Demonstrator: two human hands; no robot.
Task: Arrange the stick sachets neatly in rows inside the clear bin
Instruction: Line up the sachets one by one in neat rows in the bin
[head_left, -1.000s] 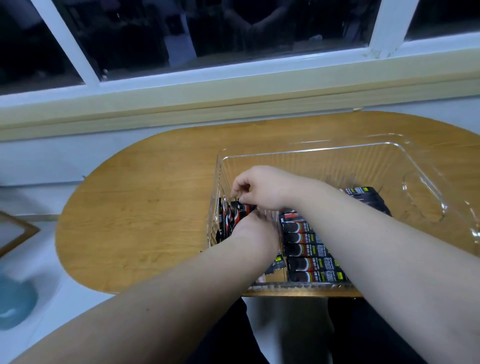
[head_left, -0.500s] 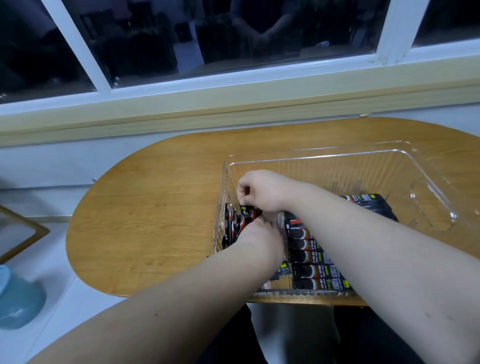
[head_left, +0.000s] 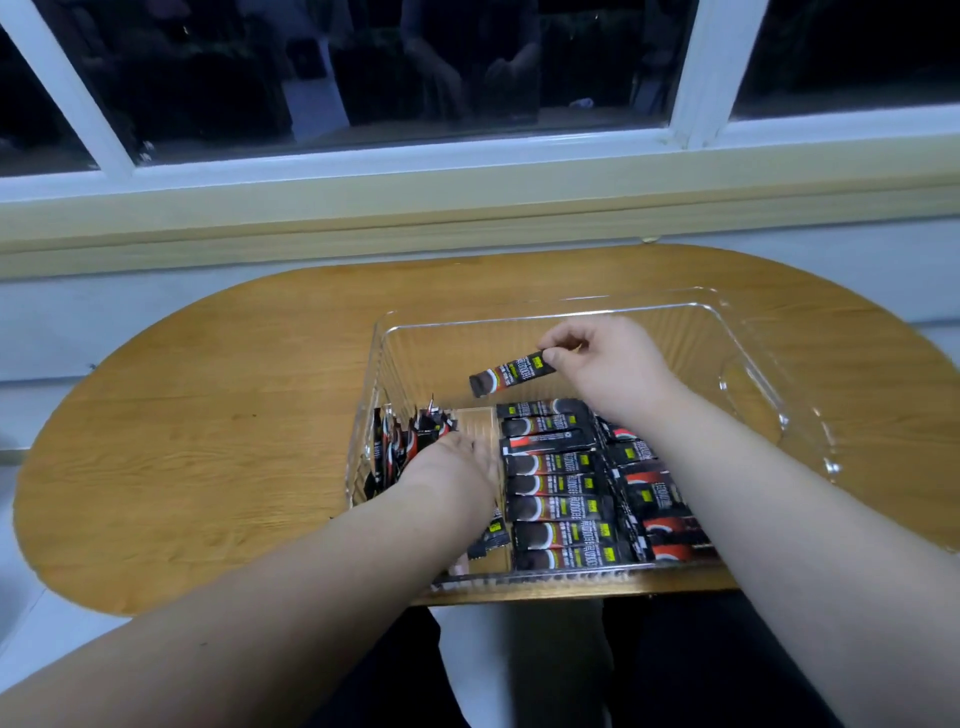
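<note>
1. Looking down, we record the clear bin (head_left: 545, 313) on the oval wooden table (head_left: 208, 415), set toward the table's 4 o'clock edge, close to us.
2. Our right hand (head_left: 610, 371) pinches one stick sachet (head_left: 511, 373) between thumb and forefinger at its 3 o'clock end. The sachet hangs in the air over the bin's interior. It is tilted, with the free end dipping toward 8 o'clock.
3. Our left hand (head_left: 457, 467) reaches into the bin's 9 o'clock side, beside the upright sachets (head_left: 397, 441) that lean against the left wall. The back of the hand hides the fingers, so we cannot tell whether they grip anything.
4. The flat row (head_left: 558, 488) lies just at 3 o'clock of the left hand. Its sachets lie side by side, each running 9 to 3, in a column from mid-bin to the near wall at 6 o'clock.
5. The second group (head_left: 652, 499) sits against the flat row's 3 o'clock side, partly under the right forearm. It is less even, and some sachets are skewed.
6. A loose sachet (head_left: 488, 540) lies askew below the left wrist, near the 6 o'clock wall.
7. A window (head_left: 415, 78) with dark panes and a white frame stands at 12 o'clock beyond the table.
</note>
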